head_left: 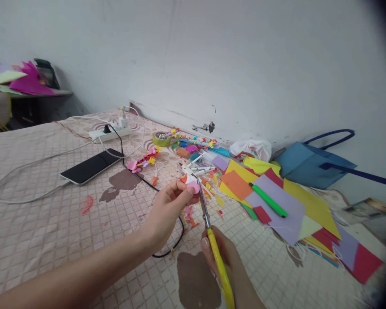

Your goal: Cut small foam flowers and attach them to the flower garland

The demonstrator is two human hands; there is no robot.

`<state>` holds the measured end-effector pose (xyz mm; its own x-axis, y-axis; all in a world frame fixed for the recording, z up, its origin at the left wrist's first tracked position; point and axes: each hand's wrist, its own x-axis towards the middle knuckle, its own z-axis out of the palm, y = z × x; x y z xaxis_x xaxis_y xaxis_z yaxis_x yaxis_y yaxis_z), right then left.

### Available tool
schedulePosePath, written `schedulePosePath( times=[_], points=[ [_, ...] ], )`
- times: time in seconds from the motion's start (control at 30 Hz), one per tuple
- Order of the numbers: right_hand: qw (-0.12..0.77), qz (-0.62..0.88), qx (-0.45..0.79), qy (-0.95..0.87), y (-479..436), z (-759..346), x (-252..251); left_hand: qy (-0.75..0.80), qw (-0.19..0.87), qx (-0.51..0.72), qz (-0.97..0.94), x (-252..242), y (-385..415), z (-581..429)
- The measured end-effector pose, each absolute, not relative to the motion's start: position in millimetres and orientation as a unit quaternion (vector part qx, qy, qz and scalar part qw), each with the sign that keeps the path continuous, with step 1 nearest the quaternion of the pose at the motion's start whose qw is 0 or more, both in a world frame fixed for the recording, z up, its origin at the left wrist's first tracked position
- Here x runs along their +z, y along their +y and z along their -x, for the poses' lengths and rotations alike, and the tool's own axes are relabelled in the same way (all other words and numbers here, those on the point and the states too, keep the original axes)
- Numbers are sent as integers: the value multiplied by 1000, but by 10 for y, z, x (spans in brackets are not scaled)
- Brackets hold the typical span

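My left hand (169, 210) is closed in a pinch on a small pink paper piece (193, 187), held just above the bed cover. My right hand (225, 257) grips yellow-handled scissors (212, 240); their blades (202, 198) point up and meet the pink piece at my left fingertips. Paper scraps (212, 193) lie on the cover below and beyond the blades.
Coloured paper sheets (276, 201) with a green marker (268, 200) lie to the right, a blue bag (312, 165) behind them. A phone (91, 166) on a cable, a power strip (111, 134), a tape roll (161, 138) and paper flowers (144, 159) lie to the left and beyond.
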<state>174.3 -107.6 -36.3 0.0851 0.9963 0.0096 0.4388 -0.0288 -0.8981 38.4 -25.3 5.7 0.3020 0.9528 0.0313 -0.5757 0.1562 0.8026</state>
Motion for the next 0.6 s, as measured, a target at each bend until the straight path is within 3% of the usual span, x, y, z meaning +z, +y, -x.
schedulePosePath(
  times=[0.6],
  points=[
    [366, 637, 367, -571, -1110, -1849, -178, 233, 729, 474, -436, 115, -60, -283]
  ],
)
